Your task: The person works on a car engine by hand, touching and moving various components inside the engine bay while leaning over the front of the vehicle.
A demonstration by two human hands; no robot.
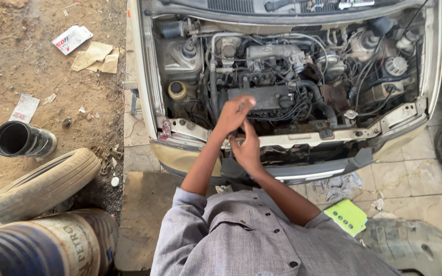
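Stood at open engine bay (287, 66) of pale car. Left hand (234, 115) raised over front crossmember (303, 138), fingers (246, 102) pinched narrow, possibly on a small dark part; too blurred to confirm. Right hand (247, 151) just beneath, fingers extended, palm toward left wrist, holding nothing visible. Best kept over the right palm, so a slip would not fall into hoses (313, 94) below. Worn tyre (42, 181) lay left.

Ground split in two: bare dirt (37, 66) at left, stained tiled floor (420, 168) under the car. On dirt: worn tyre (42, 184) lying flat, black pipe section (22, 139) on its side, cardboard scraps (97, 57), printed paper packets (71, 39). On tiles: crumpled rag (339, 186), yellow-green card (350, 216), grey plastic panel (415, 245).
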